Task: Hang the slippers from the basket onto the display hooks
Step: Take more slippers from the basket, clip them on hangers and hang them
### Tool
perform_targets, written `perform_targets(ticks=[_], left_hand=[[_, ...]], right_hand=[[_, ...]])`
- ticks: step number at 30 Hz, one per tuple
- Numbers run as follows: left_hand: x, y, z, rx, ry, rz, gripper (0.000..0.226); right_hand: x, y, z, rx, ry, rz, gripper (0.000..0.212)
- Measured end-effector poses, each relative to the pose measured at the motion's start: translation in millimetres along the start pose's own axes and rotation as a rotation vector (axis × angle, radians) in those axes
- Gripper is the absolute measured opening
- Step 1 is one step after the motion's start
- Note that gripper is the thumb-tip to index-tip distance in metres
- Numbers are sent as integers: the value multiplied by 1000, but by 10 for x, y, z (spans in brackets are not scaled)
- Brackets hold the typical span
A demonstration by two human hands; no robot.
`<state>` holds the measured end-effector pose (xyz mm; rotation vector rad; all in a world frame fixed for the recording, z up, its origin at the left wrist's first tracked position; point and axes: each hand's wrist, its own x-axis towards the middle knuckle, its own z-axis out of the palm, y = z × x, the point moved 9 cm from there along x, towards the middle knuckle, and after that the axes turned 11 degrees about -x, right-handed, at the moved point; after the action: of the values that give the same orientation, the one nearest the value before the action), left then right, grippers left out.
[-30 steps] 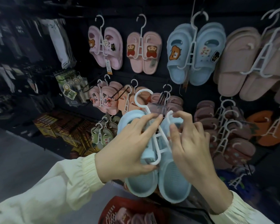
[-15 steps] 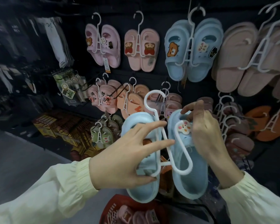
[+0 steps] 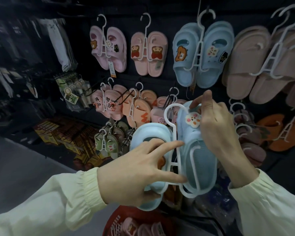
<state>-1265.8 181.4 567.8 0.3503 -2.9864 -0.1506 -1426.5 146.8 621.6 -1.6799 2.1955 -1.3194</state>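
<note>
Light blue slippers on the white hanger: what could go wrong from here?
The right hand pinches only the strap of one of the light blue rubber slippers; it may slide off the white plastic hanger into the red basket. The left hand covers the hanger's stem, so its hook could snag the orange slippers behind.

Nothing legible: hang tag on the pink pair up-left of the fingers and pack labels far left are both too blurred.
</note>
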Motion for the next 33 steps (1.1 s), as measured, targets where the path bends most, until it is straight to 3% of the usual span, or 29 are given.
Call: perform_targets(ticks=[18, 27, 33], left_hand=[[124, -131, -252, 14, 146, -24, 63], [115, -226, -353, 30, 194, -35, 74], [132, -268, -447, 62, 222, -3, 81]], right_hand=[[-483, -320, -234, -288, 267, -356, 41], [-670, -250, -280, -360, 207, -378, 27], [-754, -169, -188, -585, 157, -411, 52]])
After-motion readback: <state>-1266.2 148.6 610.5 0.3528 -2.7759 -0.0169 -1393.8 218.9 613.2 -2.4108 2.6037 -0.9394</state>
